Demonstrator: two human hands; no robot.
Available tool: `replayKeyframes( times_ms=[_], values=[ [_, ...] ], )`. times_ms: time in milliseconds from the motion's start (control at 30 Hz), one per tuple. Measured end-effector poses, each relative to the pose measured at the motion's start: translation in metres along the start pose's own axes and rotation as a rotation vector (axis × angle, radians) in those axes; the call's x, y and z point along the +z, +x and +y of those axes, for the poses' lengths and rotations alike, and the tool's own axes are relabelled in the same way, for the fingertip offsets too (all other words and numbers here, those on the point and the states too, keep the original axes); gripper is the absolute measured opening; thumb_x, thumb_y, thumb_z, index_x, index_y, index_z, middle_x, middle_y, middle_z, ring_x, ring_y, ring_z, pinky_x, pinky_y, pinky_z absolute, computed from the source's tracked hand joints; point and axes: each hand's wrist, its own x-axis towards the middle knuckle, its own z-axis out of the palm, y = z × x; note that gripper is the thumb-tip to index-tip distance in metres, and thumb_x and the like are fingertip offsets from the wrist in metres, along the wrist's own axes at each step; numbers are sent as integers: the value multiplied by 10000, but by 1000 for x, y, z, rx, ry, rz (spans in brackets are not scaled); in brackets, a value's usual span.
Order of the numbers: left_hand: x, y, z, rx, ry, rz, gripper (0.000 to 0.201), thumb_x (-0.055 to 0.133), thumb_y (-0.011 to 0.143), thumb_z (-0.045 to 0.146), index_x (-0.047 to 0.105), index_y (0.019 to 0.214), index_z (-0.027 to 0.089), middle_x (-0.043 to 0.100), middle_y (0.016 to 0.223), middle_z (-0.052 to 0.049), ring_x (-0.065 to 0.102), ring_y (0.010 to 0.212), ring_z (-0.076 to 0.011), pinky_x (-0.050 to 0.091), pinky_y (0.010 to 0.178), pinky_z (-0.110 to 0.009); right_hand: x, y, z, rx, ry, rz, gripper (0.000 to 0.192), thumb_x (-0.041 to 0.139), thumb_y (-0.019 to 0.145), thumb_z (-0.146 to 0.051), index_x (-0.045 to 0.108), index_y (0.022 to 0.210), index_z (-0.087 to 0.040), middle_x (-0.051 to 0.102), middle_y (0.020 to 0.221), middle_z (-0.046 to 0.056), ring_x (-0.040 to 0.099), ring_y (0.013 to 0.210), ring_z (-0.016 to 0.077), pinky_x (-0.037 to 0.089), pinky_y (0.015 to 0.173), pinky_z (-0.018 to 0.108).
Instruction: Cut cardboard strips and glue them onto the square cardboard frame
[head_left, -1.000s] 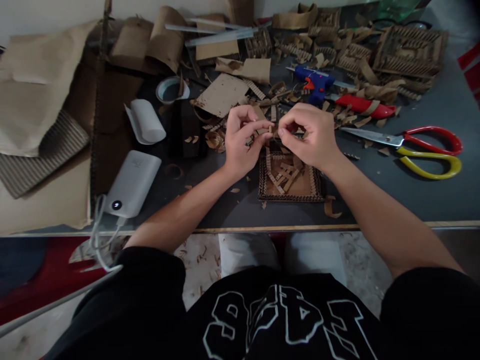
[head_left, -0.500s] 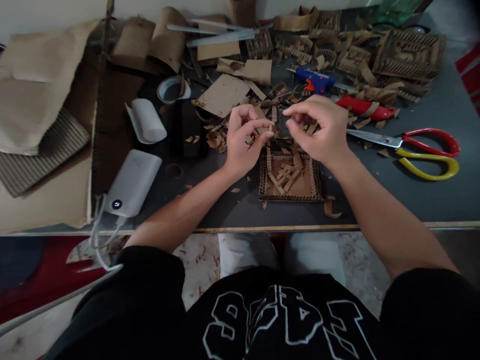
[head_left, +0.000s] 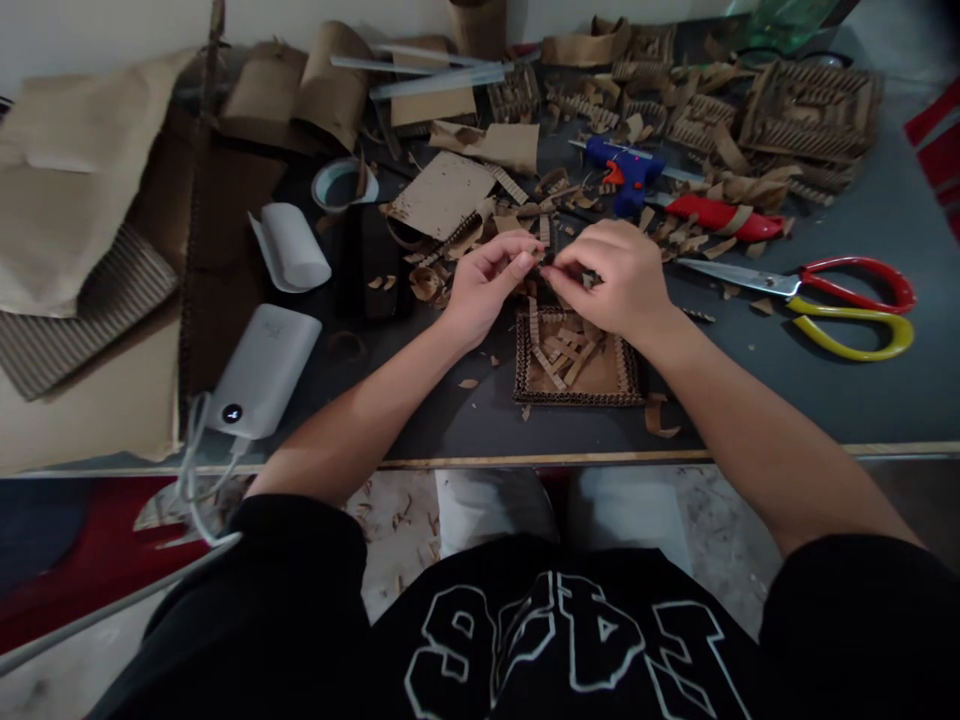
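Note:
My left hand (head_left: 487,285) is closed in a pinch, with a small cardboard strip (head_left: 538,256) mostly hidden at its fingertips. Right beside it, my right hand (head_left: 615,275) is also pinched, its thumb and forefinger almost meeting the left fingertips; what they hold is too small to make out. Just below both hands lies a square cardboard tray (head_left: 611,375) with a corrugated rim. Several narrow cardboard strips (head_left: 574,350) lie loose inside it, some of them crossing.
A blue glue gun (head_left: 626,168) and red-and-yellow-handled scissors (head_left: 851,300) lie to the right, near a red tool (head_left: 724,217). Cardboard scraps cover the back. At left are a white power bank (head_left: 266,370) with a cable, a paper roll (head_left: 291,247) and cardboard sheets (head_left: 75,180).
My right hand has moved left and down, its fingers closing beside the left fingertips. My left hand has shifted only slightly. The glue gun is now turned a little.

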Motion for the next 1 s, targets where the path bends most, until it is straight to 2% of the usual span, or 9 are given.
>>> replayKeyframes(
  times_ms=[67,167,300,433,500,567,633,833,1000],
  values=[
    [0,-1,-1,-14,-12,16,335,748,855,595,788,1016,304,746,1108,8,716,937,-114,583,799,-239,-2,-1,0,27,-14,3,406,487,1011,-481,565,689,-247,599,647,51,642,701,229,548,736,420],
    [1,-1,0,-21,-5,43,336,750,854,593,784,1041,317,757,1054,24,688,766,-79,527,613,-198,-9,-2,-1,103,16,29,506,431,1018,-562,485,628,-245,473,537,22,544,563,178,479,593,355],
    [6,-2,7,-35,22,62,329,786,834,567,793,996,280,773,1001,12,675,730,-74,577,666,-217,-21,0,2,245,154,135,606,402,979,-719,419,598,-247,336,486,3,474,526,164,404,539,343],
    [10,-3,14,-75,8,61,369,795,811,589,798,966,255,786,989,-6,652,675,-65,579,634,-213,-21,9,21,526,629,244,591,440,910,-793,394,636,-271,293,510,-20,355,467,149,329,450,341],
    [11,-3,16,-79,11,66,383,801,801,597,799,957,247,785,964,-9,647,661,-61,558,604,-200,-18,14,30,623,879,252,523,633,799,-749,423,685,-284,348,561,-26,365,495,151,333,445,337],
    [11,-4,17,-83,13,68,384,808,793,595,803,951,245,780,926,-6,641,652,-57,543,592,-190,-15,19,33,637,987,247,507,837,622,-610,455,739,-297,461,647,-21,453,601,172,397,516,345],
    [12,-4,18,-90,0,66,376,817,786,587,806,942,245,782,927,-5,634,652,-50,545,609,-186,-14,21,31,626,1009,218,539,915,515,-466,470,774,-307,553,731,-15,521,730,199,444,615,364],
    [13,-4,20,-97,-26,54,360,830,779,566,805,926,238,791,980,-7,626,668,-36,555,668,-180,-17,17,16,651,1153,191,497,906,524,-261,494,798,-307,611,829,-20,583,857,207,493,699,368],
    [13,-4,19,-98,4,55,384,810,791,589,800,935,233,791,986,-15,635,678,-47,563,676,-193,-10,13,31,562,1097,161,413,833,603,-254,512,858,-301,615,911,-16,620,864,190,525,703,355]
  ],
)
